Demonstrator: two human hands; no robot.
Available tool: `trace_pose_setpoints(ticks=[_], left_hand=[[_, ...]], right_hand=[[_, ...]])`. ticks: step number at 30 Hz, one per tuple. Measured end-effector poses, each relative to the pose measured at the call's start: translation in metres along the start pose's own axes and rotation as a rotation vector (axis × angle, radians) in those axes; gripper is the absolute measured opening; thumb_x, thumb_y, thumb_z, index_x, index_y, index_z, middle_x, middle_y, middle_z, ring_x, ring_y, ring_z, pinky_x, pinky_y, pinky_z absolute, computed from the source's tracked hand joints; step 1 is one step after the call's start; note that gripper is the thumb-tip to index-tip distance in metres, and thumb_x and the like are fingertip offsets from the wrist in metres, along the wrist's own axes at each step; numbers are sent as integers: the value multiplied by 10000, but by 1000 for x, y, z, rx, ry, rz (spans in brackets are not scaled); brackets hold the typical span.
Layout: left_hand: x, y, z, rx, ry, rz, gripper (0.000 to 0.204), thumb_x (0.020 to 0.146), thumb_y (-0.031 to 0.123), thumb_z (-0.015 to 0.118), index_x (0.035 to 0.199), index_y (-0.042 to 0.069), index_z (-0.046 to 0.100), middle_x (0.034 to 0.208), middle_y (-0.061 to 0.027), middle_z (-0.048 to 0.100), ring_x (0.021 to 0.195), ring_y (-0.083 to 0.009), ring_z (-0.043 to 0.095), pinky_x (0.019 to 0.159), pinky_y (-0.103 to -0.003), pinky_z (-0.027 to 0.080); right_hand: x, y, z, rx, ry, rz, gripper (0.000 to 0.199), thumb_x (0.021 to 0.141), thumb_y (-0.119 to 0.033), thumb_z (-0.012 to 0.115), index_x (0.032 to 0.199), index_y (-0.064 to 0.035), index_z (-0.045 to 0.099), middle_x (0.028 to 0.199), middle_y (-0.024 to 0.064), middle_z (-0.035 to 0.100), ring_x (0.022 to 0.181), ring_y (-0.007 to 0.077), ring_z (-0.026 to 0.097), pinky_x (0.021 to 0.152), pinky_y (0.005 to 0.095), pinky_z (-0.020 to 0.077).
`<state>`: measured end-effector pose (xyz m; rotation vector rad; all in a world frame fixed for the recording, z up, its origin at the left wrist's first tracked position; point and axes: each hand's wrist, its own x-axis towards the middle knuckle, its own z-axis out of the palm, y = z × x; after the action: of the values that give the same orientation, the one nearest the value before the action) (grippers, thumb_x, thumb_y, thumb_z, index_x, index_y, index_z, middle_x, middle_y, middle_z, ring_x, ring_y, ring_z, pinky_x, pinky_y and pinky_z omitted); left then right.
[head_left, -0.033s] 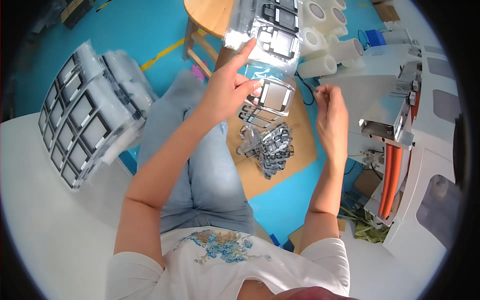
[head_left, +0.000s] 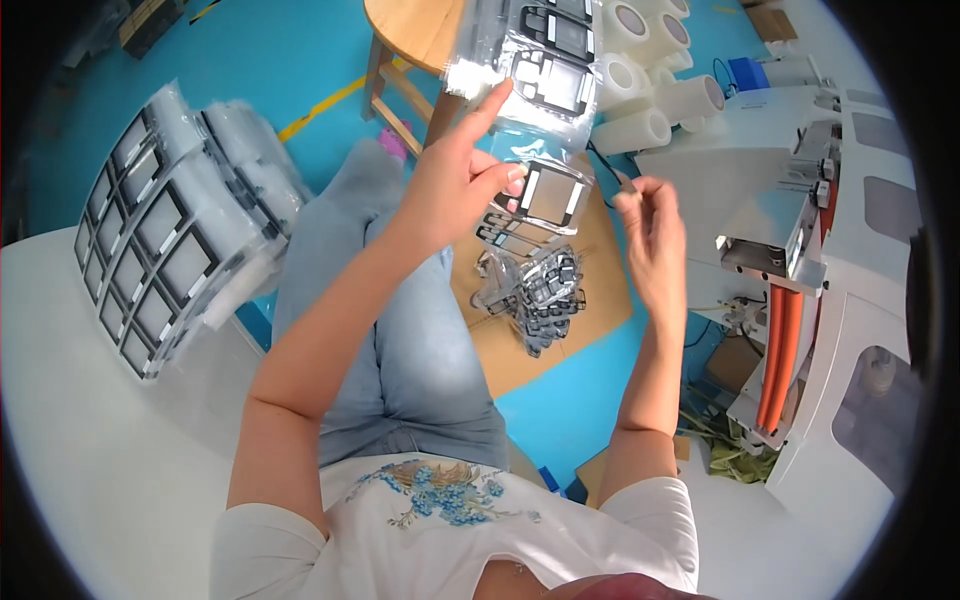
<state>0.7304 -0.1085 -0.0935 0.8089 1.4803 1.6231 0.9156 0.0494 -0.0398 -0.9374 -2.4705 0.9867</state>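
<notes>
A clear film strip (head_left: pixel 562 130) with black frame-shaped pieces hangs in front of me. My left hand (head_left: pixel 455 185) pinches its left edge between thumb and curled fingers, while the index finger points up along the film. Below, the strip's lower end folds down toward a heap of cut or folded film pieces (head_left: pixel 550 290) on brown cardboard. To the right of the strip and apart from it, my right hand (head_left: pixel 655 215) is closed on a slim dark tool (head_left: pixel 627 184), mostly covered by the fingers. A black cable passes behind its tip; I cannot tell whether they join.
Stacked film sheets with black frames (head_left: pixel 150 240) lie on a white table (head_left: pixel 60 400) at left. A wooden stool (head_left: pixel 415 30) stands ahead, with white film rolls (head_left: pixel 640 130) beside it. A white machine (head_left: pixel 850 330) with orange tubes (head_left: pixel 780 360) fills the right side. Cardboard (head_left: pixel 600 290) covers some blue floor.
My right hand has moved a little to the left, toward the strip, with the slim tool. My left hand still holds the strip in almost the same place.
</notes>
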Motion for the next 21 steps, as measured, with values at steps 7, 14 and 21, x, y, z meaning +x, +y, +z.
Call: trace_pose_setpoints(ticks=[7,14,21], left_hand=[[-22,-44,17,-377,-212,-4,360,881,90,715,1195,-22,581,1011,-73,715,885,-107,665,804,-262,519],[-30,-3,40,-488,-177,-4,127,936,109,659,973,-8,629,880,-49,691,784,-84,645,725,-253,533],[-9,-10,14,-209,191,131,464,915,-43,618,1334,22,430,868,-53,649,827,-88,639,696,-204,523]], right_hand=[[-22,-31,6,412,-45,-75,89,825,-34,758,799,-25,674,695,-42,572,602,20,434,528,196,313],[77,-114,-53,760,523,-195,128,899,-155,695,904,-28,681,703,-45,588,539,13,433,462,186,287],[212,-12,34,462,88,-50,236,906,-328,693,823,-112,646,666,-77,521,556,42,426,501,217,333]])
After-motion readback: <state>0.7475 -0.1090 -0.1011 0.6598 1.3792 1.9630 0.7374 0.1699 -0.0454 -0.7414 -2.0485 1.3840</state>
